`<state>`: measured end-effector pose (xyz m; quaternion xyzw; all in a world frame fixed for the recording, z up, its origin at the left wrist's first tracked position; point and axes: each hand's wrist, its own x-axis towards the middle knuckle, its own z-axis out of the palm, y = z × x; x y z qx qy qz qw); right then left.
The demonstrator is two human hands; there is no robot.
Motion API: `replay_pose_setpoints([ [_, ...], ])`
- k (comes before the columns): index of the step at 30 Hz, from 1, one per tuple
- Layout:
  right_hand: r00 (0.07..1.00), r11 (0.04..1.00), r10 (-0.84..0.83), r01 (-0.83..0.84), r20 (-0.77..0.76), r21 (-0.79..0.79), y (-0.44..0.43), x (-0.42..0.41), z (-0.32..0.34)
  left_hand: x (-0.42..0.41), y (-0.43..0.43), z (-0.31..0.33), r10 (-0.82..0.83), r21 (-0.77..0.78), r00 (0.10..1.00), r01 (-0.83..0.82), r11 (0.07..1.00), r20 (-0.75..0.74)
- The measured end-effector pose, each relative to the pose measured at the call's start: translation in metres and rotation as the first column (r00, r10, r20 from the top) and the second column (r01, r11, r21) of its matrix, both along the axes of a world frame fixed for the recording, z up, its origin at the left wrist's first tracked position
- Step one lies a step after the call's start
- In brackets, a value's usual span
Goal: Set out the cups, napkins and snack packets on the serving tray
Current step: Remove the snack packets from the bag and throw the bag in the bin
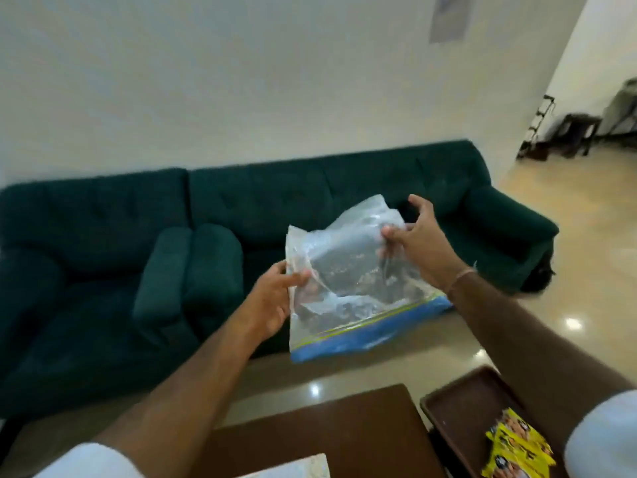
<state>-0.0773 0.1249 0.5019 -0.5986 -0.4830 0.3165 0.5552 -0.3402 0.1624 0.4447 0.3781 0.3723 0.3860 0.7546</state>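
Both hands mid-frame holding clear zip bag (355, 288) up over couch. Left hand (272, 298) fingers pinch left edge, right hand (417, 243) grips top corner. Tray (458, 401) lower right, yellow snack packets (517, 446) on it. Risk, I'd guess: zip end hangs down, contents could spill if unsealed.

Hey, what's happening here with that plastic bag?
A person is holding a clear plastic zip bag with a blue strip up in the air with both hands: the left hand grips its left edge, the right hand pinches its upper corner. Below, a dark brown serving tray sits beside a brown wooden table, with yellow snack packets already lying on the tray. No cups are in view.
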Motion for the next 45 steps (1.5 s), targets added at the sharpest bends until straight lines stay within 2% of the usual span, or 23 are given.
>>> replay_pose_setpoints([
  [1, 0.997, 0.999, -0.032, 0.031, 0.069, 0.018, -0.001, -0.020, 0.013, -0.013, -0.001, 0.013, 0.092, 0.040, 0.995, -0.090, 0.995, -0.043],
  [3, 0.962, 0.995, -0.081, 0.063, 0.259, 0.077, -0.009, -0.062, 0.046, -0.054, -0.007, 0.049, 0.275, 0.055, 0.961, -0.275, 0.960, 0.009],
  [5, 0.926, 0.997, -0.059, 0.037, 0.373, 0.066, -0.017, -0.094, 0.076, -0.093, -0.017, 0.080, 0.363, 0.094, 0.932, -0.363, 0.927, 0.016],
  [7, 0.936, 0.998, 0.057, -0.061, 0.348, -0.001, -0.024, -0.125, 0.105, -0.132, -0.029, 0.107, 0.444, 0.265, 0.874, -0.388, 0.883, -0.199],
  [8, 0.937, 0.991, 0.132, -0.133, 0.324, -0.019, -0.026, -0.143, 0.119, -0.154, -0.036, 0.122, 0.510, 0.406, 0.793, -0.368, 0.837, -0.334],
  [10, 0.896, 0.963, 0.248, -0.269, 0.368, 0.005, -0.029, -0.182, 0.148, -0.190, -0.050, 0.154, 0.595, 0.680, 0.651, -0.160, 0.715, -0.472],
  [11, 0.866, 0.940, 0.304, -0.339, 0.396, 0.021, -0.029, -0.201, 0.161, -0.201, -0.056, 0.170, 0.550, 0.738, 0.643, 0.035, 0.673, -0.532],
  [13, 0.796, 0.864, 0.440, -0.501, 0.417, 0.044, -0.028, -0.243, 0.188, -0.215, -0.074, 0.203, 0.397, 0.668, 0.578, 0.388, 0.635, -0.713],
  [15, 0.704, 0.763, 0.570, -0.645, 0.425, 0.045, -0.030, -0.283, 0.211, -0.226, -0.089, 0.218, 0.386, 0.602, 0.477, 0.481, 0.637, -0.790],
  [18, 0.636, 0.693, 0.612, -0.717, 0.470, 0.069, -0.027, -0.321, 0.231, -0.254, -0.102, 0.216, 0.480, 0.692, 0.564, 0.248, 0.678, -0.672],
  [20, 0.722, 0.778, 0.437, -0.603, 0.537, 0.177, -0.026, -0.335, 0.228, -0.287, -0.115, 0.205, 0.474, 0.679, 0.679, 0.048, 0.733, -0.560],
  [22, 0.834, 0.826, 0.363, -0.494, 0.415, 0.271, -0.033, -0.348, 0.209, -0.320, -0.130, 0.194, 0.476, 0.643, 0.757, -0.097, 0.760, -0.448],
  [24, 0.848, 0.826, 0.511, -0.530, 0.140, 0.190, -0.045, -0.370, 0.175, -0.349, -0.146, 0.187, 0.496, 0.607, 0.794, -0.209, 0.767, -0.353],
  [26, 0.713, 0.728, 0.676, -0.685, -0.187, 0.022, -0.057, -0.399, 0.136, -0.373, -0.159, 0.180, 0.506, 0.561, 0.819, -0.292, 0.774, -0.272],
  [27, 0.595, 0.619, 0.737, -0.785, -0.321, -0.034, -0.060, -0.416, 0.118, -0.386, -0.165, 0.177, 0.505, 0.536, 0.830, -0.321, 0.780, -0.238],
  [29, 0.358, 0.382, 0.809, -0.923, -0.467, -0.046, -0.065, -0.449, 0.092, -0.409, -0.177, 0.170, 0.508, 0.492, 0.837, -0.362, 0.792, -0.201],
  [30, 0.282, 0.307, 0.827, -0.951, -0.487, -0.029, -0.067, -0.467, 0.084, -0.423, -0.184, 0.165, 0.519, 0.475, 0.831, -0.382, 0.793, -0.198],
  [32, 0.257, 0.299, 0.837, -0.954, -0.483, 0.011, -0.069, -0.499, 0.078, -0.453, -0.195, 0.154, 0.551, 0.448, 0.805, -0.419, 0.790, -0.219],
  [34, 0.299, 0.343, 0.847, -0.939, -0.440, 0.022, -0.069, -0.538, 0.072, -0.489, -0.206, 0.140, 0.581, 0.433, 0.780, -0.451, 0.780, -0.234],
  [37, 0.485, 0.490, 0.831, -0.870, -0.272, -0.057, -0.072, -0.602, 0.053, -0.547, -0.222, 0.111, 0.665, 0.384, 0.719, -0.566, 0.730, -0.204],
  [39, 0.570, 0.559, 0.809, -0.821, -0.144, -0.114, -0.077, -0.650, 0.030, -0.591, -0.228, 0.076, 0.782, 0.362, 0.566, -0.693, 0.623, -0.261],
  [42, 0.561, 0.576, 0.814, -0.812, 0.150, -0.091, -0.080, -0.723, -0.016, -0.654, -0.238, 0.025, 0.832, 0.386, 0.419, -0.745, 0.544, -0.364],
  [45, 0.513, 0.559, 0.816, -0.817, 0.265, -0.139, -0.079, -0.808, -0.063, -0.730, -0.249, -0.027, 0.792, 0.386, 0.492, -0.694, 0.607, -0.361],
])
